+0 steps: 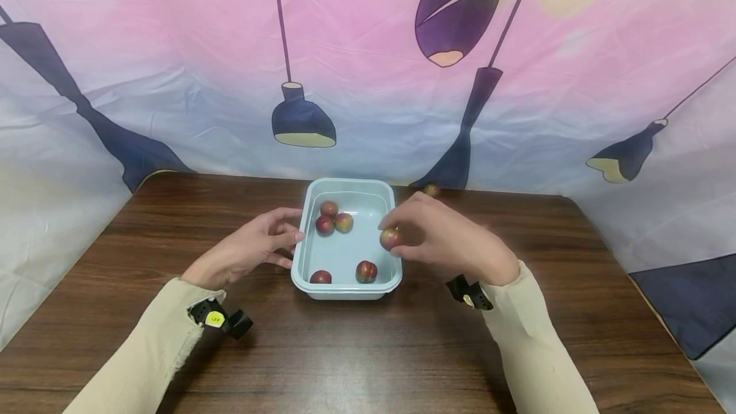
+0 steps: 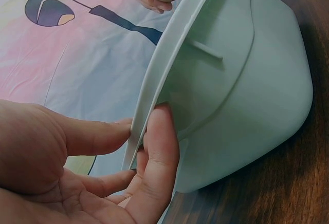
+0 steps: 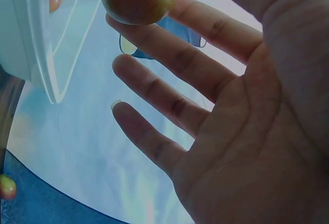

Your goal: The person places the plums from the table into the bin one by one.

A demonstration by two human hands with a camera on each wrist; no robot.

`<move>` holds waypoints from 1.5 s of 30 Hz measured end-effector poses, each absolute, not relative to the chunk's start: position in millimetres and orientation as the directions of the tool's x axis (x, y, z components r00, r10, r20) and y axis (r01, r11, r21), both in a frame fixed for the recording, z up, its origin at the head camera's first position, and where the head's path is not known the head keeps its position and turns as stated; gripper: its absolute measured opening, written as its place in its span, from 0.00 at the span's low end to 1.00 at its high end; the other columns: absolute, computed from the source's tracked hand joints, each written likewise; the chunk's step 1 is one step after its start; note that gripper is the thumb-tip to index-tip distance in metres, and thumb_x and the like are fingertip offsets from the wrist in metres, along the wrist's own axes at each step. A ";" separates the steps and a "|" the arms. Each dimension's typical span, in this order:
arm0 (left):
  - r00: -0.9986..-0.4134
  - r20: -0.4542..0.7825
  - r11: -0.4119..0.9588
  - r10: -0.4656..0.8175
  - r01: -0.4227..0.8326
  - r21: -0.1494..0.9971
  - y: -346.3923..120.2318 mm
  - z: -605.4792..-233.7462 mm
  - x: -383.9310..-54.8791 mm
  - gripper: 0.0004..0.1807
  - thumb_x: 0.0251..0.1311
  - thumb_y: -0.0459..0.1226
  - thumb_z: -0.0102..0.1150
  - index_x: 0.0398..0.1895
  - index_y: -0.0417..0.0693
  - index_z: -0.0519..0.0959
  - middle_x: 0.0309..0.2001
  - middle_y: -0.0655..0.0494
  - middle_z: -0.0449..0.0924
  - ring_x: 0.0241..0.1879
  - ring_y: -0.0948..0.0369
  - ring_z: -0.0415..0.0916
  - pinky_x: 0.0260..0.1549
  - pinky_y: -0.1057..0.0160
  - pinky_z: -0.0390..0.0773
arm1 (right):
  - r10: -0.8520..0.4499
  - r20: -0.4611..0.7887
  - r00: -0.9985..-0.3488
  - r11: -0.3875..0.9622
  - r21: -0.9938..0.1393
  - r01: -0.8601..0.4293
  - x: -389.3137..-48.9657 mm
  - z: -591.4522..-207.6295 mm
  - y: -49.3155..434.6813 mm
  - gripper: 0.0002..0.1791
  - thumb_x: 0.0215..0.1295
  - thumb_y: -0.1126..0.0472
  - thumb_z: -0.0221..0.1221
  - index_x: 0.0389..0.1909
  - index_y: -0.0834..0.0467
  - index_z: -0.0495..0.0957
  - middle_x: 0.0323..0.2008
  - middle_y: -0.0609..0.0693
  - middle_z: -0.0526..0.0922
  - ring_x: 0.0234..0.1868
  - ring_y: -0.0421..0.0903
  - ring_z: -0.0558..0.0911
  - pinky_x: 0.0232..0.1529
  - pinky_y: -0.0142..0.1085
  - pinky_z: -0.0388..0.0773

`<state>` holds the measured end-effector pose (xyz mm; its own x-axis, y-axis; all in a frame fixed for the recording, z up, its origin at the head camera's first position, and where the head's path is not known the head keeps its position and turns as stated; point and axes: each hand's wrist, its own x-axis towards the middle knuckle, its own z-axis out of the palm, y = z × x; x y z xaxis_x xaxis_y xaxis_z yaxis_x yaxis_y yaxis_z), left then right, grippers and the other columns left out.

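A pale blue plastic container [image 1: 347, 251] stands on the table with several red and yellow plums inside. Three of these plums [image 1: 324, 225] cluster at its far left; a darker plum [image 1: 366, 271] and another plum [image 1: 320, 277] lie near its front wall. My left hand [image 1: 250, 248] pinches the left rim [image 2: 154, 75], thumb on one side and fingers on the other. Over the right rim, my right hand [image 1: 445, 235] holds a plum [image 3: 138, 0] between thumb and fingertips. Its other fingers [image 3: 154, 88] are extended and spread.
Behind my right hand, one more plum [image 1: 431, 190] lies at the table's back edge. The dark wooden table [image 1: 339, 363] meets a printed cloth backdrop [image 1: 368, 82] at the back. Black straps with small devices [image 1: 221, 318] sit on both wrists.
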<state>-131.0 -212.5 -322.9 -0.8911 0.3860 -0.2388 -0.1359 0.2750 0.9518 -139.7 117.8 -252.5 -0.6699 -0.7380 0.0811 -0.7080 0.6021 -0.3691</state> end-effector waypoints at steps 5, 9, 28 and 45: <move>-0.892 -0.237 0.276 0.386 -0.133 0.952 -212.5 -323.4 -131.1 0.33 0.76 0.34 0.51 0.79 0.38 0.52 0.54 0.32 0.76 0.46 0.56 0.82 0.44 0.59 0.88 | -0.738 0.070 -0.671 0.603 -0.377 -0.703 -134.8 -253.4 114.1 0.14 0.62 0.59 0.71 0.49 0.46 0.86 0.44 0.35 0.85 0.53 0.43 0.77 0.59 0.39 0.76; -0.891 -0.234 0.276 0.388 -0.129 0.952 -212.1 -323.8 -131.1 0.33 0.76 0.34 0.51 0.79 0.38 0.53 0.53 0.33 0.76 0.46 0.56 0.82 0.45 0.58 0.88 | -0.756 0.071 -0.651 0.587 -0.365 -0.722 -133.8 -254.6 111.5 0.15 0.62 0.58 0.71 0.49 0.47 0.86 0.46 0.35 0.85 0.54 0.42 0.77 0.60 0.39 0.76; -0.896 -0.221 0.281 0.385 -0.114 0.953 -212.2 -325.2 -132.6 0.33 0.76 0.34 0.51 0.79 0.38 0.52 0.55 0.31 0.76 0.45 0.55 0.83 0.45 0.56 0.89 | -0.765 -0.005 -0.644 0.598 -0.380 -0.706 -127.0 -258.4 99.5 0.14 0.62 0.58 0.71 0.49 0.46 0.86 0.46 0.36 0.84 0.56 0.40 0.75 0.58 0.38 0.77; -0.892 -0.222 0.269 0.393 -0.119 0.956 -213.6 -326.3 -132.3 0.33 0.76 0.34 0.51 0.79 0.38 0.52 0.56 0.30 0.75 0.50 0.52 0.82 0.46 0.55 0.88 | -0.737 0.008 -0.676 0.624 -0.378 -0.684 -133.7 -261.3 105.2 0.13 0.63 0.56 0.70 0.49 0.43 0.85 0.45 0.32 0.83 0.56 0.43 0.76 0.59 0.37 0.77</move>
<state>-132.3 -213.6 -326.3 -0.8923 0.3934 -0.2215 -0.1185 0.2694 0.9557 -133.7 105.2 -261.3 -0.6762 -0.7367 0.0082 -0.6841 0.6238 -0.3780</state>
